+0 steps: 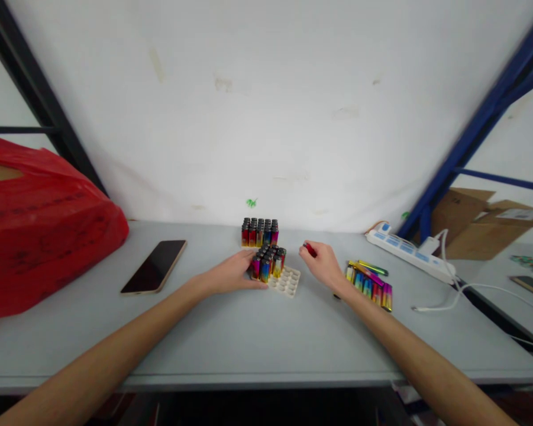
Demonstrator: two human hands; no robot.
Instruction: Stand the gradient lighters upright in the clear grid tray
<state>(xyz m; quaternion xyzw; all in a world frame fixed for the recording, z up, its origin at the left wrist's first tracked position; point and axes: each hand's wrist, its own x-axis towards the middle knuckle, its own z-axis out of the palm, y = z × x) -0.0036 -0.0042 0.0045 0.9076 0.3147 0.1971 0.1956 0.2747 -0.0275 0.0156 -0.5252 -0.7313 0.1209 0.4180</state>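
Note:
A white tray [289,281] with round holes lies mid-table, its left part filled with upright rainbow-coloured lighters [268,261]. My left hand [233,273] rests against the tray's left side, fingers curled on it and the lighters. My right hand [322,264] hovers just right of the tray, pinching a red lighter [309,248] between its fingers. A second full block of lighters [259,232] stands behind the tray. A loose pile of lighters [369,281] lies flat right of my right wrist.
A phone [154,266] lies face-up at left, beside a big red plastic bag [39,225]. A white power strip [410,253] with cable runs along the back right. Cardboard boxes [479,225] and a blue rack post [470,136] stand at right. White wall behind.

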